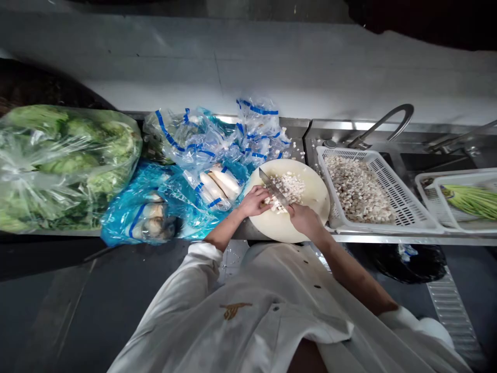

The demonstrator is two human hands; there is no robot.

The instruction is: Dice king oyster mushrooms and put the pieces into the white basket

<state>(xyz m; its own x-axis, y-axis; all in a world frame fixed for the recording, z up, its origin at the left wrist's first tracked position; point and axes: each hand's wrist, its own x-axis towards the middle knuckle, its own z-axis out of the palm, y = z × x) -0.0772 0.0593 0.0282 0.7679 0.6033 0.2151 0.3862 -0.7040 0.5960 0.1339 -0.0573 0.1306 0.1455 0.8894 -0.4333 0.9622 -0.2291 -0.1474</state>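
A round pale cutting board (310,187) lies on the steel counter with a heap of small white diced pieces (290,185) on it. My right hand (306,218) is closed around the handle of a cleaver (272,187), whose blade angles up to the left over the board. My left hand (254,201) rests curled on the board's left side, fingers pressed on the white pieces beside the blade.
A white slotted basket (396,191) of diced pieces sits right of the board, beside a faucet (382,124) and a tray of green stalks (471,199). Plastic bags with whole white mushrooms (219,184) and a big bag of leafy greens (62,160) lie left.
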